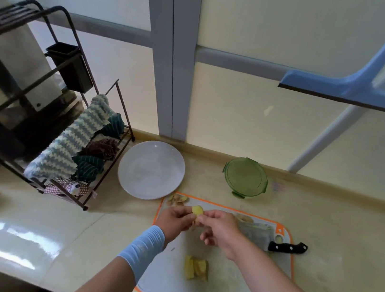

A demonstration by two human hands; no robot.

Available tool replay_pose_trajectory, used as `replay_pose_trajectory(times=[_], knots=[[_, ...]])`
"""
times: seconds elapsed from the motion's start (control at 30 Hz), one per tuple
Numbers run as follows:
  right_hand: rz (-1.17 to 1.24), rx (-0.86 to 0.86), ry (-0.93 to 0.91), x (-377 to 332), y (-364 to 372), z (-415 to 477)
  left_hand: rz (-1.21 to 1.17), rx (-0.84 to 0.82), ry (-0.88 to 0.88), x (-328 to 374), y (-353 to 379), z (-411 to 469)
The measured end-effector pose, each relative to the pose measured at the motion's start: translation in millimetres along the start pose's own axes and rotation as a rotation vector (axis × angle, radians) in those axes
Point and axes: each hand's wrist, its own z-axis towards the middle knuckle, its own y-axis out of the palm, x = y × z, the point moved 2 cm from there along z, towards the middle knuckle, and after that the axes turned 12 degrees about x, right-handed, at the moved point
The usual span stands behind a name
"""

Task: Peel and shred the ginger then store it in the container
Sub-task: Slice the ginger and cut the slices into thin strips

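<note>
Two grips meet above the cutting board (215, 286): the left grip (175, 218) and the right grip (219, 227) both pinch one small yellow ginger piece (197, 210) in curled fingertips. More ginger chunks (195, 267) lie on the board nearer the person, with peelings (178, 198) at its far left corner and a cleaver (272, 238) on its right side. The green container (245, 177) stands on the desk (346, 244) beyond the board, right of a white plate (151, 169).

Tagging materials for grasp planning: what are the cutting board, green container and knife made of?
Cutting board: likely plastic, matte whitish sheet with orange rim. Green container: translucent, glossy, clip tabs on the lid, so probably plastic; body could be glass. Knife: dull grey metal blade; black riveted handle, plastic or wood.
</note>
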Motion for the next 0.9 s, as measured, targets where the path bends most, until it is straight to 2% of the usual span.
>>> replay_pose_trajectory(times=[0.13, 0.23, 0.4, 0.53, 0.63, 0.73, 0.83, 0.9], knots=[[-0.008, -0.031, 0.0, 6, -15, -12, -0.137, -0.018, -0.114, -1, 13, -25], [-0.031, -0.019, 0.013, 17, -25, -19, -0.194, 0.072, -0.159, -6, 21, -39], [-0.111, 0.091, -0.005, 36, -48, -19, -0.042, 0.267, -0.166, -17, 24, -57], [-0.255, 0.118, 0.046, 62, -65, -26, 0.146, 0.374, -0.1, -31, 20, -67], [-0.319, 0.128, 0.121, 82, -68, -30, 0.206, 0.406, -0.118, -43, 20, -76], [-0.282, 0.107, 0.186, 93, -60, -33, 0.248, 0.422, -0.126, -55, 22, -85], [-0.236, 0.125, 0.183, 94, -53, -33, 0.313, 0.464, -0.093, -59, 20, -92], [-0.3, 0.147, 0.14, 94, -51, -33, 0.331, 0.474, -0.09, -59, 19, -94]])
